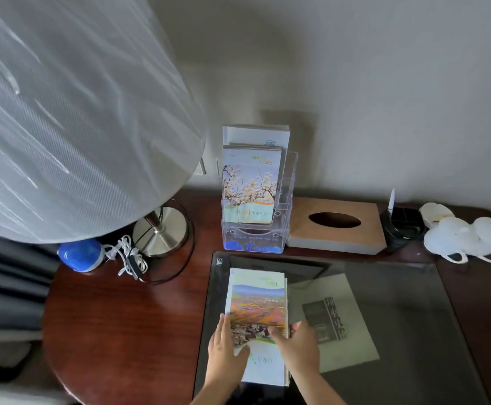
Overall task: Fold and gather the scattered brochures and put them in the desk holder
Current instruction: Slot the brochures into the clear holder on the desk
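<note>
- Lampshade (77, 112): white, ribbed, far left of the holder. Its metal lamp base (161, 232) stands on the dark wooden bench (121, 317), just left of the holder.
- Blue device (80, 254) and bundled white cable (127, 255): on the bench, left of the holder, beside the lamp base.
- Left grip (226, 346): in front of the holder. Its fingers lie straight along the left edge of the brochure stack and its thumb rests on the cover. I read it as wide, carrying nothing.
- Brochure stack (257, 302): lies flat on the dark glass mat (399, 317), directly in front of the holder, with a landscape cover facing up.
- Holder (256, 238): clear, tiered, upright at the back of the bench. A blossom-cover brochure (250, 185) stands in it with a pale one behind; I cannot tell which tier.
- Right grip (298, 343): in front of the holder. Its thumb is on the cover and its fingers curl round the stack's right edge, so it holds the stack.
- Grey sheet (334, 317): under the glass, front right of the holder.
- Tissue box (337, 226): wooden, just right of the holder.
- Black tray (402, 226): further right of the holder, beyond the tissue box.
- White masks (469, 238): far right of the holder.
</note>
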The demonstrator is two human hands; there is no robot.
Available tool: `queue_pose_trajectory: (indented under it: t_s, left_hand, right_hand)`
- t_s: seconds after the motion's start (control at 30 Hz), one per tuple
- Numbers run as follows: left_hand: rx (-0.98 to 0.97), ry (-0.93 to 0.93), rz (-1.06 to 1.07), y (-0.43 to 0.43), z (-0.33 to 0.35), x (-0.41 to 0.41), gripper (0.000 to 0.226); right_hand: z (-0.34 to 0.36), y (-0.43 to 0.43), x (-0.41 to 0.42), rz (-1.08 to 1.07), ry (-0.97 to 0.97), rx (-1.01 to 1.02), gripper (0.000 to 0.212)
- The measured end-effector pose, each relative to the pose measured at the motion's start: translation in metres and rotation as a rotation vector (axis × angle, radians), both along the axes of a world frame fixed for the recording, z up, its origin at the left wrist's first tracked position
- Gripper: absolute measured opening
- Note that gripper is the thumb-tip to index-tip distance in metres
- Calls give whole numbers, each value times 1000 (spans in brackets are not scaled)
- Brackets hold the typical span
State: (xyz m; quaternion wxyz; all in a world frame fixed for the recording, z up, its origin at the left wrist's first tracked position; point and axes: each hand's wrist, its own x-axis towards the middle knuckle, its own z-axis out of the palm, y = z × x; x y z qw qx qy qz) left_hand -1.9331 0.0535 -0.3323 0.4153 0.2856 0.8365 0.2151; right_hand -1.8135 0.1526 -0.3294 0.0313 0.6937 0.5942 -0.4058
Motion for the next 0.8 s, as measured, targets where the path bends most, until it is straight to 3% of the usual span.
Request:
queue_pose_trajectory:
  t_s: [0.13,0.37,0.63,0.8]
  left_hand:
    - [-51,36,-46,1,2,11,78]
    - [-57,130,-55,-2,7,23,66]
    - [-52,222,-219,-8,11,26,65]
    - [36,147,-240,-6,9,27,65]
  right_hand:
    - [-7,4,9,-30,35,-6,34]
    - [-8,5,26,-179,180,3,24]
    - [-16,5,42,-227,336,-104,53]
    - [-19,7,50,-256,327,-102,61]
